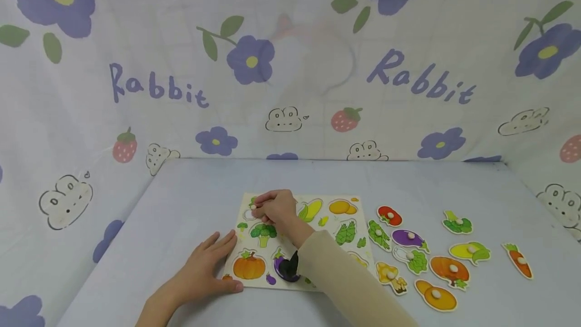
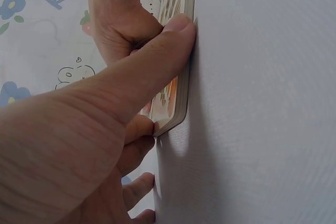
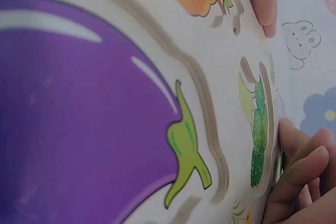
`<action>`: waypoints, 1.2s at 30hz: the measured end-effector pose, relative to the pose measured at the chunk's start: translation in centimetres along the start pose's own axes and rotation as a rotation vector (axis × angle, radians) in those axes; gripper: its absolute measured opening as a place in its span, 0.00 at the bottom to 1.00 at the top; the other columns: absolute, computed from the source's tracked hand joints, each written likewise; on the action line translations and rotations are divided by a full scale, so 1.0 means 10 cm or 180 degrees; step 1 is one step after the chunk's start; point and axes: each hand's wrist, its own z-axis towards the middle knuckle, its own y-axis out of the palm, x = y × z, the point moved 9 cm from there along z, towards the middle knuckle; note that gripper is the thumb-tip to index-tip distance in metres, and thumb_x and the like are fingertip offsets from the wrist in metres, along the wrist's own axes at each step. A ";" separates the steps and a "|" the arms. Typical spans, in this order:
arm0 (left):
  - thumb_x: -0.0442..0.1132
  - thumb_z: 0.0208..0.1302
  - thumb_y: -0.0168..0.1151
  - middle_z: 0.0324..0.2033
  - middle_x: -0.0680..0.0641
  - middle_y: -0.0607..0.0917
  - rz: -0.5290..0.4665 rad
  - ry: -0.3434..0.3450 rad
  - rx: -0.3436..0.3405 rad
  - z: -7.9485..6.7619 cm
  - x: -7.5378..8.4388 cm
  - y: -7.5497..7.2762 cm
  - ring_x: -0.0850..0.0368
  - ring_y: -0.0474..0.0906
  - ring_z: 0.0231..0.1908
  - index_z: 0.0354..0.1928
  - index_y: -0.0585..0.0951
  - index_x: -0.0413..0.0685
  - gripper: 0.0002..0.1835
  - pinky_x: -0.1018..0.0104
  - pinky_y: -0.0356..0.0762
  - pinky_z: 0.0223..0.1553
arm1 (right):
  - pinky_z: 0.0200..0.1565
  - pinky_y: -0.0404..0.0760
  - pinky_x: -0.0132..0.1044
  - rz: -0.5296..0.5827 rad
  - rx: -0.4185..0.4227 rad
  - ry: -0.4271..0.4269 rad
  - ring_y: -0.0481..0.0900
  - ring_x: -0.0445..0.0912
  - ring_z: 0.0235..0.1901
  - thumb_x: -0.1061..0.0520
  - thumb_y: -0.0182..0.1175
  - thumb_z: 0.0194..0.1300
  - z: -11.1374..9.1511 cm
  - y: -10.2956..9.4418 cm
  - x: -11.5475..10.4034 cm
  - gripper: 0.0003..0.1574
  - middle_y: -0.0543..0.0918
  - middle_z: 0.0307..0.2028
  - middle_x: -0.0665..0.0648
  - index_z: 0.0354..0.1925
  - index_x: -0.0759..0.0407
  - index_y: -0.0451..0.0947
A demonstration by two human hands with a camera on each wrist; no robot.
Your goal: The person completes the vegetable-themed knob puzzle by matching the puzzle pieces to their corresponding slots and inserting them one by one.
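Observation:
A vegetable knob puzzle board (image 1: 290,282) lies on the table, printed with pictures such as a pumpkin and an eggplant. At its upper left corner my right hand (image 1: 278,211) pinches the knob of a small white puzzle piece (image 1: 248,214) with a green top; the fingers partly cover it. My left hand (image 1: 206,266) rests at the board's left edge with its fingers spread, and in the left wrist view its thumb (image 2: 176,24) lies along the board's edge. A large printed eggplant (image 3: 79,108) fills much of the right wrist view.
Loose knobbed pieces lie right of the board: a tomato (image 1: 389,216), an eggplant (image 1: 408,238), a pumpkin (image 1: 447,270), a corn (image 1: 467,251), a broccoli (image 1: 456,222), a carrot (image 1: 519,261) and several others. A patterned cloth (image 1: 313,79) hangs behind the table.

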 end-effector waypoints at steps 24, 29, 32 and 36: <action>0.65 0.47 0.74 0.73 0.44 0.61 0.0029 -0.0086 -0.0034 0.00 -0.01 0.03 0.31 0.46 0.71 0.72 0.65 0.40 0.56 0.32 0.44 0.66 | 0.16 0.71 0.26 -0.0116 0.0043 0.0084 0.70 0.41 0.12 0.68 0.73 0.54 0.02 -0.02 0.04 0.11 0.86 0.29 0.57 0.38 0.65 0.85; 0.65 0.48 0.73 0.73 0.43 0.61 0.0030 -0.0048 -0.0023 0.00 0.00 0.01 0.31 0.46 0.71 0.72 0.65 0.40 0.55 0.31 0.45 0.66 | 0.17 0.73 0.27 0.0117 -0.0150 0.0158 0.70 0.42 0.13 0.70 0.71 0.55 0.02 -0.01 0.05 0.13 0.87 0.31 0.60 0.41 0.68 0.84; 0.65 0.48 0.73 0.73 0.44 0.60 0.0007 -0.0044 -0.0026 0.00 -0.01 0.02 0.31 0.45 0.71 0.72 0.65 0.40 0.55 0.31 0.44 0.66 | 0.19 0.75 0.27 0.0305 -0.0259 0.0315 0.72 0.42 0.14 0.69 0.70 0.56 0.00 -0.09 0.06 0.16 0.86 0.31 0.60 0.45 0.68 0.84; 0.65 0.47 0.74 0.73 0.45 0.60 0.0002 -0.0128 -0.0062 0.00 -0.03 0.03 0.32 0.44 0.72 0.72 0.65 0.42 0.55 0.32 0.44 0.67 | 0.22 0.77 0.29 0.0164 -0.0332 0.0112 0.76 0.43 0.17 0.66 0.69 0.59 -0.08 -0.38 -0.05 0.18 0.87 0.35 0.61 0.49 0.67 0.83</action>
